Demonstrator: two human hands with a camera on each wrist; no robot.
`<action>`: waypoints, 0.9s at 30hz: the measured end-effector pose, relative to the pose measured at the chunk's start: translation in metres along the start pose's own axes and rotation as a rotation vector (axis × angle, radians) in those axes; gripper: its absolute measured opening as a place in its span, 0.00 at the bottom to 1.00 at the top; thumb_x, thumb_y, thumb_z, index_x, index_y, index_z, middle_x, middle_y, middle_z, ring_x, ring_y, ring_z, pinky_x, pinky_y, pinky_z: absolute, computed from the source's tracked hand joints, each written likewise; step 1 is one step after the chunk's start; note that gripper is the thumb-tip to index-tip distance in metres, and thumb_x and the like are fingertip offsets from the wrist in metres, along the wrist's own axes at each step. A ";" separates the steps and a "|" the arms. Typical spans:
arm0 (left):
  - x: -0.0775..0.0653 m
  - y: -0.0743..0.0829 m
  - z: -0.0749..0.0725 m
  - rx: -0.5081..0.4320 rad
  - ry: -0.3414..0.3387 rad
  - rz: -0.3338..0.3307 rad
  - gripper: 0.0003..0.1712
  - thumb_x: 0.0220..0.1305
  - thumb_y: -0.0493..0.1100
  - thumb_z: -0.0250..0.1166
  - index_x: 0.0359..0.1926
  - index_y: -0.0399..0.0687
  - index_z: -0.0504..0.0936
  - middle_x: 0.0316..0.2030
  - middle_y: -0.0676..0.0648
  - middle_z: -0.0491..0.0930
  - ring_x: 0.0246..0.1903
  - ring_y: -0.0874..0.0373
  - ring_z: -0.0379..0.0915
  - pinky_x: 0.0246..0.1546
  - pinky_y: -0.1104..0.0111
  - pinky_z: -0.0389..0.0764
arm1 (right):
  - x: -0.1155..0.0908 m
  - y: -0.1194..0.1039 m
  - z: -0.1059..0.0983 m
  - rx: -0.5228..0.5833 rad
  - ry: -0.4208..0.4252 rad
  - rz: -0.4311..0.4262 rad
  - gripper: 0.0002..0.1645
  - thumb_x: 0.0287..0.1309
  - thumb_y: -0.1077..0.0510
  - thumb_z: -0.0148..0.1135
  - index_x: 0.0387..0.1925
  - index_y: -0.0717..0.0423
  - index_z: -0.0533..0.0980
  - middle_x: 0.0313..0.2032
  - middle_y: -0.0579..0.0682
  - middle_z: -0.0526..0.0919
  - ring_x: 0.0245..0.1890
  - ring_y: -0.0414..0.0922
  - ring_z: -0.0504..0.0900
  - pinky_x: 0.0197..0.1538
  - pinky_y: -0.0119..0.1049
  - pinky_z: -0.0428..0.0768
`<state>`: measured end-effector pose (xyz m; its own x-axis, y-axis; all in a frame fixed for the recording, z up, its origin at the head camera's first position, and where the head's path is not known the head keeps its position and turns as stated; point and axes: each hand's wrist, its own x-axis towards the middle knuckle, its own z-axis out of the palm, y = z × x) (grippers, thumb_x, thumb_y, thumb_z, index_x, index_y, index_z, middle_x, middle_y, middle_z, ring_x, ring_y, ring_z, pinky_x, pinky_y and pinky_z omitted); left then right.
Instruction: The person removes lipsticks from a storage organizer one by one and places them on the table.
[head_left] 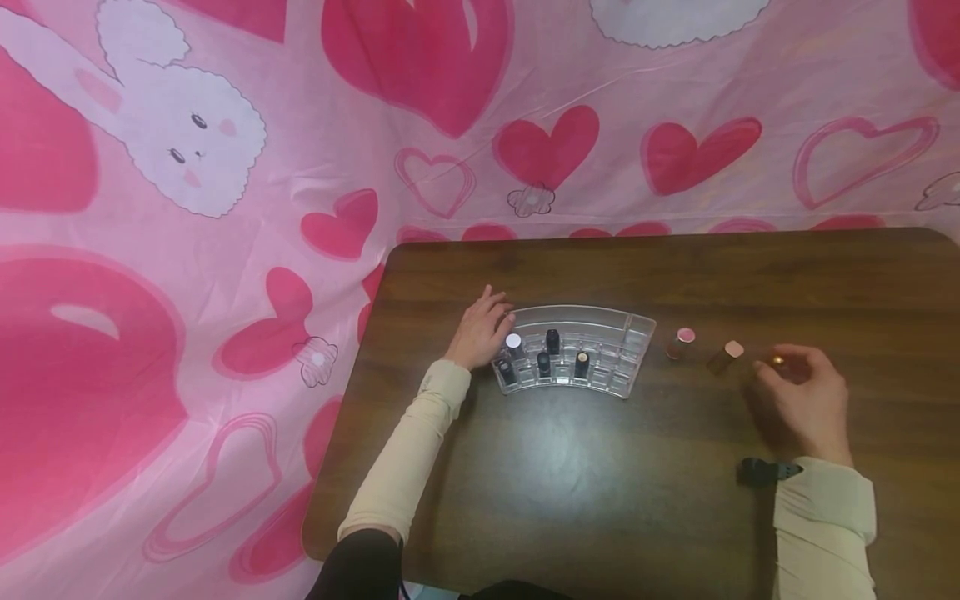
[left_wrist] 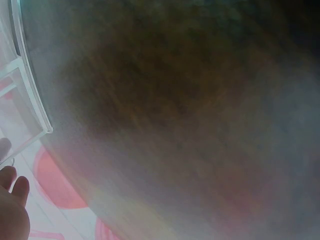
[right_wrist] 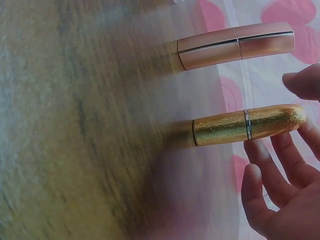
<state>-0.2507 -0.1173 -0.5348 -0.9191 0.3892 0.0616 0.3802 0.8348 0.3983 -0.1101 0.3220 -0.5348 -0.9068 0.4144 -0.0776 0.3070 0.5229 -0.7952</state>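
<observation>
Left hand (head_left: 480,332) outstretched, right hand (head_left: 812,402) well apart from it, loosely curved

"What carries the things here?"

"You have a dark brown, wood-grained desk (head_left: 570,475) with rounded corners."

"And directly on it?"

"You have a clear, curved organizer (head_left: 634,335), then, to its right, a pink-topped tube (head_left: 682,339), a squared rose-gold tube (right_wrist: 237,46) and a gold tube (right_wrist: 247,125), the last two upright and apart."
</observation>
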 end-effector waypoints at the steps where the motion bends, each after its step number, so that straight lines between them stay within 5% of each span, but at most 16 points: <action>1: 0.000 0.000 0.000 -0.001 -0.003 -0.002 0.29 0.73 0.58 0.42 0.61 0.48 0.75 0.71 0.47 0.64 0.77 0.54 0.39 0.74 0.54 0.53 | 0.000 0.000 0.000 0.011 0.007 0.002 0.29 0.62 0.46 0.60 0.56 0.60 0.69 0.39 0.29 0.68 0.35 0.24 0.66 0.33 0.17 0.67; 11: 0.001 -0.001 0.000 0.021 -0.002 0.026 0.29 0.73 0.57 0.41 0.61 0.46 0.75 0.69 0.47 0.67 0.76 0.50 0.43 0.74 0.54 0.53 | -0.002 -0.016 -0.006 0.189 0.164 0.070 0.21 0.59 0.49 0.64 0.54 0.47 0.76 0.38 0.24 0.73 0.38 0.24 0.71 0.40 0.17 0.67; 19: 0.000 -0.002 0.001 0.015 -0.006 0.007 0.29 0.73 0.57 0.42 0.62 0.48 0.74 0.69 0.49 0.67 0.76 0.54 0.42 0.74 0.56 0.52 | -0.009 -0.036 -0.002 0.304 0.323 -0.127 0.17 0.55 0.58 0.67 0.47 0.57 0.80 0.35 0.24 0.78 0.36 0.24 0.76 0.44 0.17 0.70; 27: 0.001 -0.002 0.003 0.027 -0.004 0.012 0.30 0.73 0.59 0.41 0.62 0.48 0.75 0.69 0.48 0.67 0.76 0.53 0.42 0.74 0.55 0.52 | -0.022 -0.060 0.007 0.335 0.270 -0.189 0.17 0.57 0.61 0.65 0.49 0.60 0.79 0.37 0.26 0.79 0.36 0.26 0.78 0.39 0.15 0.72</action>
<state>-0.2524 -0.1177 -0.5381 -0.9142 0.4005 0.0628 0.3937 0.8402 0.3728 -0.1103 0.2765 -0.4898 -0.8165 0.5374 0.2110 -0.0063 0.3571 -0.9341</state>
